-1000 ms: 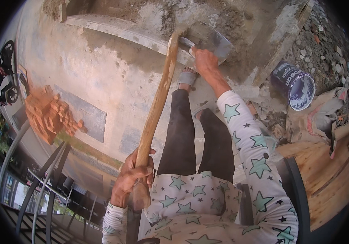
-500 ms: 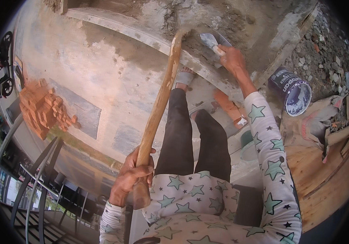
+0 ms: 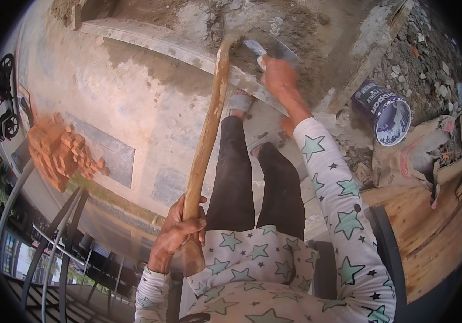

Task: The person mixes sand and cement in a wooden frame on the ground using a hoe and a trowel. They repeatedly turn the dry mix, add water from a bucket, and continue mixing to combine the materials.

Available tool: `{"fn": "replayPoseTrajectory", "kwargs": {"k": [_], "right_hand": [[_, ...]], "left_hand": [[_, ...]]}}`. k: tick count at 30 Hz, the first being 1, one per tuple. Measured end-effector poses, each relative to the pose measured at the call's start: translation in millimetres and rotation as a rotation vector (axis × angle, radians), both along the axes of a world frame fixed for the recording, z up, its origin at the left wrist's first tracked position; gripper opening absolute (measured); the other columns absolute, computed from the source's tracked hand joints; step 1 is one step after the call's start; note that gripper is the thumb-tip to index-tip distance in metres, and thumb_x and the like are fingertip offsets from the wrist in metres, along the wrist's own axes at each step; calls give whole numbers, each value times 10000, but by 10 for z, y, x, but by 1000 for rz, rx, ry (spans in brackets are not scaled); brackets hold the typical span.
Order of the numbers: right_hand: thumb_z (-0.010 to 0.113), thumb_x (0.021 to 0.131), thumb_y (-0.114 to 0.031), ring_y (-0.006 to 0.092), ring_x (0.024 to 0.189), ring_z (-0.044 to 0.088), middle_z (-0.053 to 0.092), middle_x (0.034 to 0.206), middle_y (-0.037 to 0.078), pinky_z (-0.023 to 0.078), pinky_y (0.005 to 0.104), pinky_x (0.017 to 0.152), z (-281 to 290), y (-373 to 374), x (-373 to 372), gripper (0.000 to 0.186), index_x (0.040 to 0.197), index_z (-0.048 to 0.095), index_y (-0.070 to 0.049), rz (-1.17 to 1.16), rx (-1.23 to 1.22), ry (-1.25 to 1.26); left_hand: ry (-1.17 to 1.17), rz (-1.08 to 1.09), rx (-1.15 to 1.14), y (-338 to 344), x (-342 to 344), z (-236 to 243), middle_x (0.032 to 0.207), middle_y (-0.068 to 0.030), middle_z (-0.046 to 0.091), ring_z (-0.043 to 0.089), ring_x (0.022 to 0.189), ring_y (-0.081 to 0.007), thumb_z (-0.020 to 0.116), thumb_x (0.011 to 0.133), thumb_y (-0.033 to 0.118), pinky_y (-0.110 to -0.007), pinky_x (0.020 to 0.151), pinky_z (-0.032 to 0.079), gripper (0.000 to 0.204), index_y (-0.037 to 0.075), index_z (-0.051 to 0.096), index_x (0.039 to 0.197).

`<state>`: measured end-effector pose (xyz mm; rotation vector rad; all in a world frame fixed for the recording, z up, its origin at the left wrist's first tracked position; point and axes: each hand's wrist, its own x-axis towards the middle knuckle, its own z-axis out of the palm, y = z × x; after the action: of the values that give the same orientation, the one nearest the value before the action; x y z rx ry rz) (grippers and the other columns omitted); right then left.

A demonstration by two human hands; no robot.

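Currently the left hand point(image 3: 179, 229) wraps its grip around the near end of a wooden handle point(image 3: 208, 134), thumb laid across it, while the right hand point(image 3: 280, 78) has its grip closed on a trowel point(image 3: 253, 47), just right of the handle's far end. Compared with half a second ago, the right hand and trowel have moved left, closer to the wood; the left grip keeps its hold. The right arm stretches far, the left hand sits near, left of the waist

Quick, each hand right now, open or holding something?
Left hand: closed around a long wooden handle.
Right hand: closed on a small flat-bladed tool.
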<state>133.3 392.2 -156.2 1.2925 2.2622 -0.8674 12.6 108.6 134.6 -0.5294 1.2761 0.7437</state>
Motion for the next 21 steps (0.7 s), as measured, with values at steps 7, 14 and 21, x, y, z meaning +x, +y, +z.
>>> {"fn": "replayPoseTrajectory", "kwargs": {"k": [7,14,21], "right_hand": [[624,805,-37,413,877,676,677,902,253,541,512,734,134,-113,-72,304,1108,609,-21,111,76,58],[598,830,-39,378,872,693,684,920,202,560,475,738,151,-192,49,356,1186,602,-62,145,69,103],[656,779,-32,394,871,682,646,1014,201,549,494,744,115,-94,515,588,1321,539,-228,61,129,57]], "left_hand": [[1,-15,-8,9,17,-4,682,-62,499,565,464,-179,656,709,41,-326,438,530,531,-33,445,1191],[30,-16,-7,67,68,11,670,-61,495,558,452,-179,656,707,41,-322,422,520,530,-43,445,1185],[41,37,-8,31,91,7,661,-67,491,550,445,-182,646,709,37,-320,413,514,523,-47,449,1186]]}}
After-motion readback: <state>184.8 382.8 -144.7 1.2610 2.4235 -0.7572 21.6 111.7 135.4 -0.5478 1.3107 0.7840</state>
